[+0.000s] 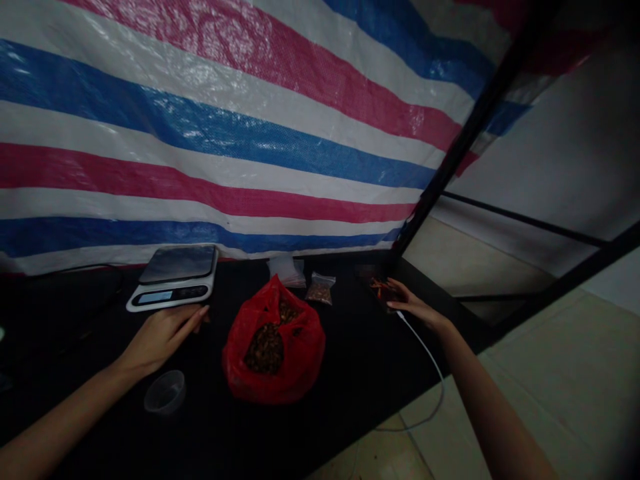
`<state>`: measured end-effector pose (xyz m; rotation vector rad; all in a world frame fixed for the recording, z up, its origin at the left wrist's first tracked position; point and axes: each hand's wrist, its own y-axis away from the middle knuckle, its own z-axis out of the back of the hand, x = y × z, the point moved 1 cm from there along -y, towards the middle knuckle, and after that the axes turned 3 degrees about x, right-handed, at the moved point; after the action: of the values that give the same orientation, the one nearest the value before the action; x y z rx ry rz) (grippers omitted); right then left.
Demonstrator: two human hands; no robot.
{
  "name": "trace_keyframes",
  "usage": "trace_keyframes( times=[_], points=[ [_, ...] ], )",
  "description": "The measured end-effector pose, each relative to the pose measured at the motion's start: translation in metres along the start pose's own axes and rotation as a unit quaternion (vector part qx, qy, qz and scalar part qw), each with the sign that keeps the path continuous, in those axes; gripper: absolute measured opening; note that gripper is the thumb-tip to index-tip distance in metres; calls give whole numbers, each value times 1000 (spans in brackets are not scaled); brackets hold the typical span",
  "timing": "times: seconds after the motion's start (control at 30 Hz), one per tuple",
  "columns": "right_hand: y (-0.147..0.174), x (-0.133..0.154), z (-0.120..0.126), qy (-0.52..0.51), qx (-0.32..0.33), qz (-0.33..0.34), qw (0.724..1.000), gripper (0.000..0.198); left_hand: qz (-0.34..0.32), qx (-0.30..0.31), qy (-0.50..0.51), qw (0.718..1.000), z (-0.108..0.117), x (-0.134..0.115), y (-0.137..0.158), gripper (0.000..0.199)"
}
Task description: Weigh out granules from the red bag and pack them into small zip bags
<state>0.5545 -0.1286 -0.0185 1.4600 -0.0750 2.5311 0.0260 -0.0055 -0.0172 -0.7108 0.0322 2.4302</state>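
My left hand (167, 332) rests just in front of a white kitchen scale (170, 293), its fingers curled together and nothing visible in them. On the right, my right hand (413, 303) grips the edge of a dark phone (381, 291) with a reddish picture on its screen; a white cable (425, 348) runs from it. Between my hands sits a red plastic bag (300, 357), its mouth partly open over small brown pieces (265, 348). Behind it lie a small zip bag of brown bits (321, 289) and a stack of clear bags (287, 270).
A clear round plastic cup (165, 393) stands near my left forearm. Everything lies on a black table (350, 373). Striped plastic sheeting (250, 133) hangs behind, and a black frame post (450, 160) rises at the right end. Tiled floor (565, 373) shows beyond the right edge.
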Motion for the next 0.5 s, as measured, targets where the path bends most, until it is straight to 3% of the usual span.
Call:
trace_keyframes(
  times=[0.13, 0.33, 0.5],
  points=[
    [7, 0, 6, -5, 31, 27, 999, 75, 0, 22, -2, 1000, 2, 0, 0, 44],
    [-4, -5, 0, 20, -33, -16, 999, 63, 0, 4, 5, 1000, 0, -2, 0, 46],
    [-4, -2, -3, 19, -48, -14, 999, 63, 4, -17, 6, 1000, -1, -3, 0, 50]
  ],
)
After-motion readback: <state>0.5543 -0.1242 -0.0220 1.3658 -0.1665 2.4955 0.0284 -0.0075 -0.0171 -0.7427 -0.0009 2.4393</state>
